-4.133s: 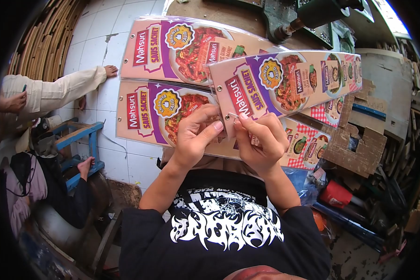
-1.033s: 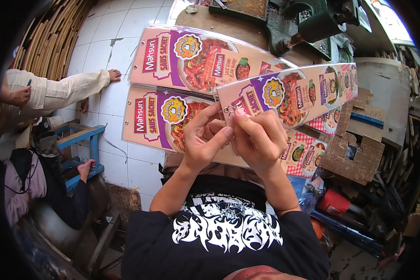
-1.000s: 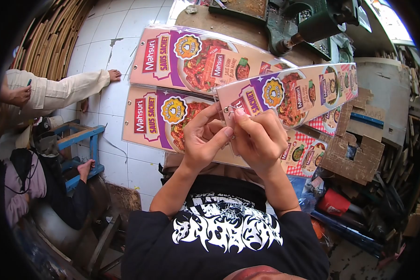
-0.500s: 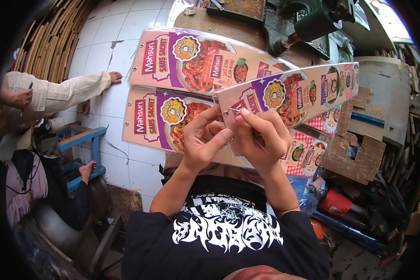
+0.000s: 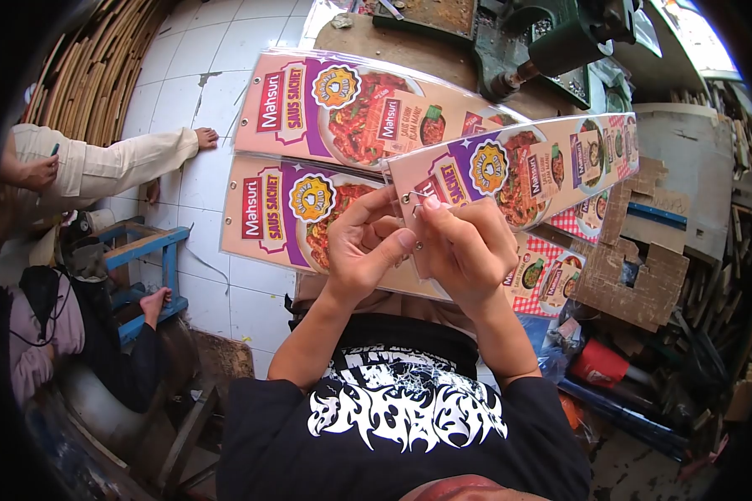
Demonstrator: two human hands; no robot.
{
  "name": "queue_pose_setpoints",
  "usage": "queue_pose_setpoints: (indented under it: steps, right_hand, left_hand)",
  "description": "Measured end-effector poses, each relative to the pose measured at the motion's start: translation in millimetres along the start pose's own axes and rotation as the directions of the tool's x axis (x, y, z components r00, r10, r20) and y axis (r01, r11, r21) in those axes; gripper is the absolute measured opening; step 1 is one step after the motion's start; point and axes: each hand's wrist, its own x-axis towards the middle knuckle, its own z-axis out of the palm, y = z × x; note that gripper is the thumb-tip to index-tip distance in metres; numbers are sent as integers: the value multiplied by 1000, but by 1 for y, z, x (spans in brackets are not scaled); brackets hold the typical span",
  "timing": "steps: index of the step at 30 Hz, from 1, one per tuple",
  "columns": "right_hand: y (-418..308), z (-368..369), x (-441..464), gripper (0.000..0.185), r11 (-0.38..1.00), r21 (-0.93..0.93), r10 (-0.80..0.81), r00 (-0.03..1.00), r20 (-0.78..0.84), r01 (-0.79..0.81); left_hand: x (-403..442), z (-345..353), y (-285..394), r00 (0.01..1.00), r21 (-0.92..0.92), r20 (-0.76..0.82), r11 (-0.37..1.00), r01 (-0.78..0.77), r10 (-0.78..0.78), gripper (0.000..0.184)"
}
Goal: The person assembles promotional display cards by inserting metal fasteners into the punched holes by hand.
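The right hand point(image 5: 468, 246) pinches a thin bent wire point(image 5: 419, 196) at the far eyelet point(image 5: 406, 199) of the top printed card point(image 5: 522, 171). The left hand point(image 5: 363, 250) curls at its left edge; whether it grips, I cannot tell. More printed cards point(image 5: 263, 200) lie beneath.

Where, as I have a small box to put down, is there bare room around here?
Free: white tiled floor between wood strips and the upper printed sheet, though another person's foot rests there; brown worktop between that sheet and green tray. Crowded: overlapping sheets around the left hand and right hand; scrap wood lines the right edge.
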Motion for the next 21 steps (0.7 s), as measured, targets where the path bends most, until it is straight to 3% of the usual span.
queue_pose_setpoints:
  steps: [10, 12, 14, 16, 18, 21]
  right_hand:
    - [-3, -13, 7, 29, 972, 58, 217, 964, 152, -228]
    - [-6, -17, 13, 25, 888, 211, 375, 908, 186, -410]
    - [-5, -21, 11, 24, 855, 266, 408, 894, 184, -445]
    - [-3, -24, 8, 23, 818, 320, 441, 878, 186, -478]
    - [1, -25, 4, 24, 695, 496, 509, 843, 172, -521]
    - [3, -31, 5, 24, 618, 554, 546, 812, 208, -557]
  left_hand:
    - [0, -5, -7, 999, -96, -44, 995, -12, 8, 32]
    - [-1, -3, -7, 999, -76, -53, 997, -14, 10, 29]
    - [0, 5, -6, 994, 24, -89, 998, -62, 63, 25]
    - [1, 9, -3, 993, 24, -108, 998, -54, 56, 25]
    - [1, 13, -4, 991, 24, -125, 999, -45, 47, 25]
    - [3, 15, -9, 984, 38, -151, 995, -88, 93, 25]
